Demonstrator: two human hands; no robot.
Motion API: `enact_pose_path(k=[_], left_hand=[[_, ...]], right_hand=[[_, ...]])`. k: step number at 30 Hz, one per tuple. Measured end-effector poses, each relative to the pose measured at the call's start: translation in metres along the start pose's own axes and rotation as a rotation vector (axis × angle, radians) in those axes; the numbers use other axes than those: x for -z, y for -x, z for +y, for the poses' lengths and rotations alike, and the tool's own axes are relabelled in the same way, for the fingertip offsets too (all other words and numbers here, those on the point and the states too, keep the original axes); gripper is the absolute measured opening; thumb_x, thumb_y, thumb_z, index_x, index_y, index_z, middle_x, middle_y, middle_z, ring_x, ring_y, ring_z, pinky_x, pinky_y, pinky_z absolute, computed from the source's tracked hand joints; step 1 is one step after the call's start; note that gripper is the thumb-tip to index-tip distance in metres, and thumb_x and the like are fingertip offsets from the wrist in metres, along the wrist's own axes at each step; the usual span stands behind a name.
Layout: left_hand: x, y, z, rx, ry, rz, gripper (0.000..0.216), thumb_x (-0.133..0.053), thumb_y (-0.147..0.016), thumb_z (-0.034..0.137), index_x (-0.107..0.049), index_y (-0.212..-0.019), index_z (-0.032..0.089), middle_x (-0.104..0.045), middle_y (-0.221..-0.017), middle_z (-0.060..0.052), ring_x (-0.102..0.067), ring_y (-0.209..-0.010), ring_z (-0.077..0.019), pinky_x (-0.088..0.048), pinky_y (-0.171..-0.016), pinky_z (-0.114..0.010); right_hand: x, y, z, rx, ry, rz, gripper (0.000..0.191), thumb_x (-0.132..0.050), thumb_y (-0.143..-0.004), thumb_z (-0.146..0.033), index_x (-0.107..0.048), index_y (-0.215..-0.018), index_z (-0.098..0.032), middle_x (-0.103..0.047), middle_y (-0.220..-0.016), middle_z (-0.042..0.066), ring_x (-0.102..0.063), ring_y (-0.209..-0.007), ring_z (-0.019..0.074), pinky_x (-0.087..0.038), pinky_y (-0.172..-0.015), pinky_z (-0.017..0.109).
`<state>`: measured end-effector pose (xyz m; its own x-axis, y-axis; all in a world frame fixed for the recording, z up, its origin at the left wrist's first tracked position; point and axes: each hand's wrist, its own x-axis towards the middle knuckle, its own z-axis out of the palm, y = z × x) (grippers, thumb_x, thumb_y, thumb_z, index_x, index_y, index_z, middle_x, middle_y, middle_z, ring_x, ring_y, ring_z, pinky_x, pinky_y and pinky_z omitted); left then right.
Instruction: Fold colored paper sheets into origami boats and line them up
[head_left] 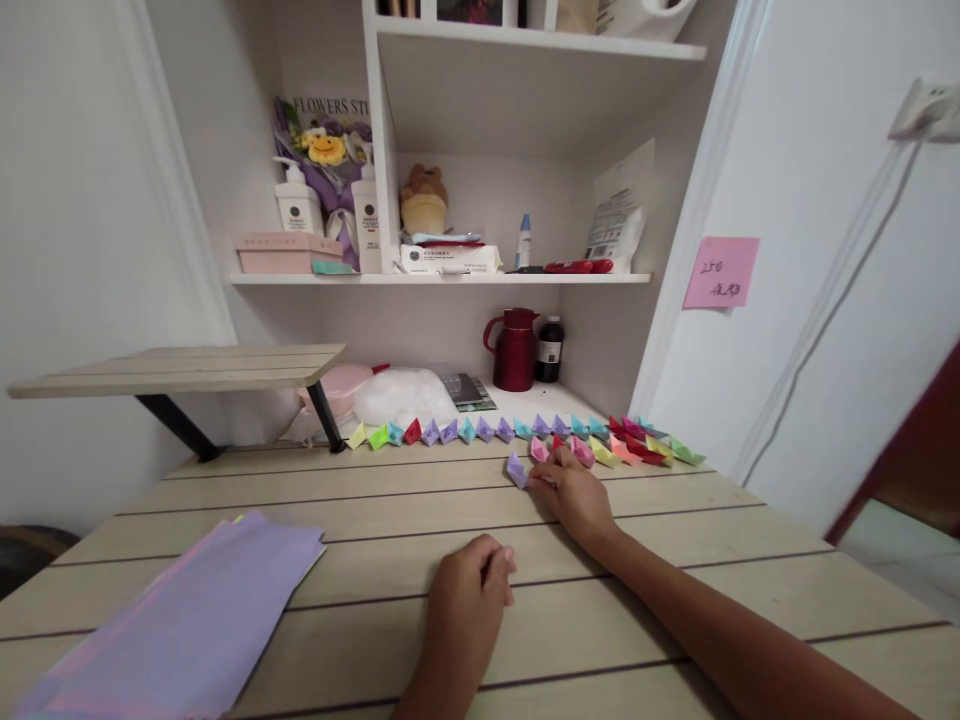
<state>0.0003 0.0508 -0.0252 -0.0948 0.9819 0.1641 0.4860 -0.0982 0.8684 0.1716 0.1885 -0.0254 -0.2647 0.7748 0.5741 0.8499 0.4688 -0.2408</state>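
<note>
My right hand (574, 492) reaches forward across the wooden table (675, 540), fingers pinched on a small purple paper boat (517, 468) at the near end of a second row of folded boats. A long row of coloured paper boats (480, 431) runs along the table's far edge, with pink, yellow, red and green ones (637, 449) bunched at its right end. My left hand (471, 590) rests on the table nearer to me, fingers curled loosely into a fist, with nothing visible in it.
A stack of lilac paper sheets (187, 620) lies at the near left. A raised wooden shelf (180, 368) stands at the left. At the back are a red jug (514, 349), a dark bottle (550, 350) and a white bag (405, 396). A pink note (720, 272) sticks to the right wall.
</note>
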Motion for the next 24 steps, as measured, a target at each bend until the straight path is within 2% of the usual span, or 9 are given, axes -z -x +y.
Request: enact_pose_path(k=[4, 8, 13, 24], left_hand=[[-0.002, 0.0, -0.001, 0.011, 0.018, 0.015, 0.028, -0.043, -0.087, 0.033, -0.058, -0.067, 0.02, -0.057, -0.052, 0.003, -0.045, -0.049, -0.0119, -0.028, -0.049, -0.022], [-0.003, 0.001, -0.001, 0.017, 0.008, 0.025, 0.026, -0.044, -0.087, 0.031, -0.058, -0.067, 0.02, -0.057, -0.053, 0.003, -0.047, -0.05, -0.0119, -0.029, -0.05, -0.022], [-0.003, 0.001, 0.001, 0.028, -0.005, 0.021, 0.025, -0.044, -0.086, 0.03, -0.058, -0.067, 0.021, -0.058, -0.053, 0.003, -0.049, -0.051, -0.0122, -0.029, -0.051, -0.022], [-0.004, 0.005, 0.006, 0.007, -0.149, -0.001, 0.028, -0.045, -0.086, 0.031, -0.058, -0.064, 0.021, -0.061, -0.055, 0.001, -0.053, -0.053, -0.0148, -0.028, -0.053, -0.025]], right_hand=[[-0.007, -0.017, 0.003, 0.045, 0.083, 0.068, 0.014, -0.061, -0.085, -0.028, -0.075, -0.081, -0.026, -0.062, -0.089, 0.005, -0.054, -0.087, 0.0218, -0.035, -0.073, 0.031], [-0.01, -0.023, 0.009, 0.059, 0.147, 0.116, 0.013, -0.062, -0.085, -0.027, -0.075, -0.08, -0.027, -0.063, -0.101, 0.005, -0.05, -0.095, 0.0253, -0.032, -0.082, 0.039], [-0.012, -0.022, 0.019, 0.074, 0.2, 0.13, 0.013, -0.062, -0.085, -0.028, -0.074, -0.081, -0.028, -0.06, -0.116, 0.004, -0.047, -0.105, 0.0269, -0.03, -0.085, 0.041], [-0.012, -0.025, 0.016, 0.097, 0.241, 0.06, 0.019, -0.057, -0.088, -0.027, -0.074, -0.082, -0.028, -0.06, -0.118, 0.004, -0.048, -0.106, 0.0276, -0.031, -0.086, 0.042]])
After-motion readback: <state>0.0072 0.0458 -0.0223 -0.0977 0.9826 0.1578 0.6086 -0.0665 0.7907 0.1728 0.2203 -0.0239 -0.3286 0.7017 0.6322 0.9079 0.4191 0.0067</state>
